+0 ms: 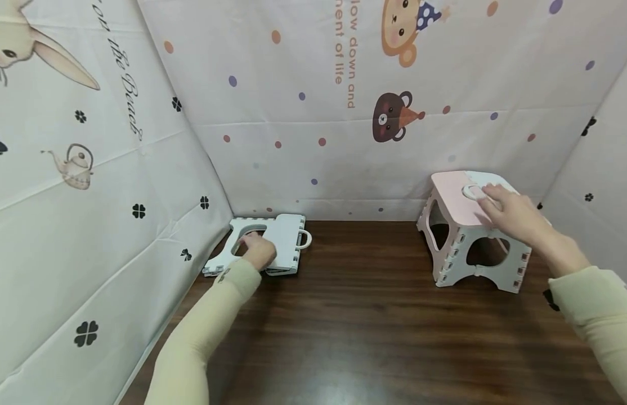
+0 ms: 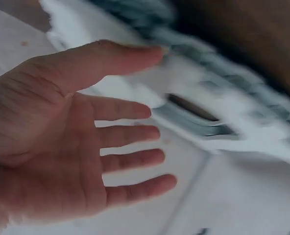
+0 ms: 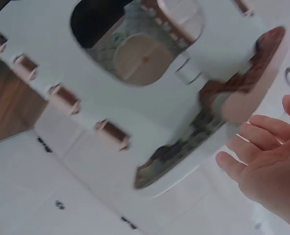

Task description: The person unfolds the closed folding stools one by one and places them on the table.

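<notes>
A folded step stool (image 1: 284,239), white and pale blue, lies flat on the floor at the left, its loop handle (image 1: 305,239) sticking out to the right. My left hand (image 1: 259,251) is over its middle; in the left wrist view the fingers (image 2: 130,133) are straight and spread, holding nothing. An unfolded step stool (image 1: 450,194) stands upright at the right, with a pink and pale blue top and a white loop handle (image 1: 469,192). Over that top is my right hand (image 1: 513,216), fingertips beside the handle. The right wrist view shows its fingers (image 3: 255,147) loosely bent at the seat's edge.
Dark wooden floor (image 1: 344,315) stretches between the stools and towards me. White printed sheets form a left wall (image 1: 131,236), a back wall (image 1: 273,169) and a right wall (image 1: 592,169). Both stools stand close to the back wall.
</notes>
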The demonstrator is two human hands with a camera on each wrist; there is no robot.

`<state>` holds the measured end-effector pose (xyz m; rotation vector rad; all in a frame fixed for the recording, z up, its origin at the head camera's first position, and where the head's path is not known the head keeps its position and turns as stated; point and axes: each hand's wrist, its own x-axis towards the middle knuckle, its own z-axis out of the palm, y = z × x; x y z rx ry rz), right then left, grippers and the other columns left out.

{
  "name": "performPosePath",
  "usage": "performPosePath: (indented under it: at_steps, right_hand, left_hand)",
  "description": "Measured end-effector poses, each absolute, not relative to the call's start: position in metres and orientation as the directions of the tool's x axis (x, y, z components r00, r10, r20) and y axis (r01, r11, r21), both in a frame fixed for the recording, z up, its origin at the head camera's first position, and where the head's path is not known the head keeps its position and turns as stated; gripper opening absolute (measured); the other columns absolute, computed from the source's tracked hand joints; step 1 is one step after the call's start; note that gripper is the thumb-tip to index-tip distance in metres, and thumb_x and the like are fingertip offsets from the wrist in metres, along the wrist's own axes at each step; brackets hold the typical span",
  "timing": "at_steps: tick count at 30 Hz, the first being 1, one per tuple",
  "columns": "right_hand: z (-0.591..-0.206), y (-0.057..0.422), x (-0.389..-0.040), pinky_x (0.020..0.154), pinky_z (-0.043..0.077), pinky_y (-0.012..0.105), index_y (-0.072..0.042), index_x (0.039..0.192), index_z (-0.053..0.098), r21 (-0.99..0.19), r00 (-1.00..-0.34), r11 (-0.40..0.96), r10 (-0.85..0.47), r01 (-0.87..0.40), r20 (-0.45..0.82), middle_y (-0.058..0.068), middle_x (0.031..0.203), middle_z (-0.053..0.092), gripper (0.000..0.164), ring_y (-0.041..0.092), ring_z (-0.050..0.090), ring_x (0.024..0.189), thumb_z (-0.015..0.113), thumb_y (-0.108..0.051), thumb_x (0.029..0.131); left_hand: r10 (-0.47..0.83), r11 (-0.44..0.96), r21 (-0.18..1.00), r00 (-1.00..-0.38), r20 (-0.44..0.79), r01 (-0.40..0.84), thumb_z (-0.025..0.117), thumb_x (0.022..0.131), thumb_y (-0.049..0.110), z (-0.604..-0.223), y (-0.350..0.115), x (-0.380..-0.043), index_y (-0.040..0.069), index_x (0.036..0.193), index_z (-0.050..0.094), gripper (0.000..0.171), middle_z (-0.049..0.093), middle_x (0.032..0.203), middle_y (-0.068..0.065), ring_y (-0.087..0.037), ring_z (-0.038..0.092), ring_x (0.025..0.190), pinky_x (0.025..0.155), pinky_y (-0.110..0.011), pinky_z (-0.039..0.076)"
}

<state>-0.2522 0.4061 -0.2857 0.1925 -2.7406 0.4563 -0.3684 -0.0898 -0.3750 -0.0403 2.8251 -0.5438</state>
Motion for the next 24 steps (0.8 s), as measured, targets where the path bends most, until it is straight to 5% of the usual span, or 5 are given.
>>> performPosePath:
  at_steps: [4,8,17,24]
  right_hand:
    - [-0.287,0.387,-0.249,0.105,0.025,0.067,0.012,0.134,0.046,-0.252,-0.883,0.931,-0.13,-0.265,0.452,0.04,0.138,0.039,0.049,0.058,0.034,0.13,0.045,-0.025,0.102]
    - [-0.29,0.37,-0.246,0.105,0.027,0.065,0.012,0.132,0.048,-0.221,-0.861,0.925,-0.173,-0.308,0.477,0.038,0.137,0.042,0.047,0.057,0.035,0.13,0.047,-0.023,0.101]
    - [-0.315,0.341,-0.24,0.11,0.027,0.059,0.01,0.132,0.051,-0.051,-0.809,0.925,-0.302,-0.377,0.504,0.033,0.139,0.046,0.048,0.05,0.04,0.131,0.054,-0.024,0.098]
    - [-0.349,0.326,-0.243,0.117,0.026,0.047,0.008,0.129,0.056,0.186,-0.614,0.842,-0.504,-0.507,0.607,0.027,0.135,0.054,0.049,0.042,0.046,0.13,0.064,-0.018,0.088]
  left_hand:
    - [0.04,0.96,-0.256,-0.963,-0.268,0.111,0.059,0.089,0.003,-0.386,-0.116,-0.364,0.0,0.102,0.066,0.016,0.062,0.113,-0.021,-0.037,0.052,0.102,0.077,-0.046,0.05]
    - [0.157,0.969,-0.149,-0.96,-0.23,0.194,0.054,0.092,0.004,-0.396,-0.134,-0.369,0.004,0.088,0.067,0.014,0.067,0.101,-0.017,-0.032,0.06,0.085,0.061,-0.039,0.048]
    - [0.271,0.962,0.036,-0.922,-0.277,0.272,0.071,0.081,0.0,-0.407,-0.163,-0.39,0.007,0.09,0.062,0.015,0.061,0.091,-0.011,-0.023,0.051,0.072,0.059,-0.033,0.043]
    - [0.393,0.917,0.169,-0.892,-0.223,0.362,0.081,0.075,0.005,-0.413,-0.181,-0.392,0.002,0.09,0.06,0.026,0.059,0.084,-0.009,-0.02,0.052,0.073,0.063,-0.032,0.046]
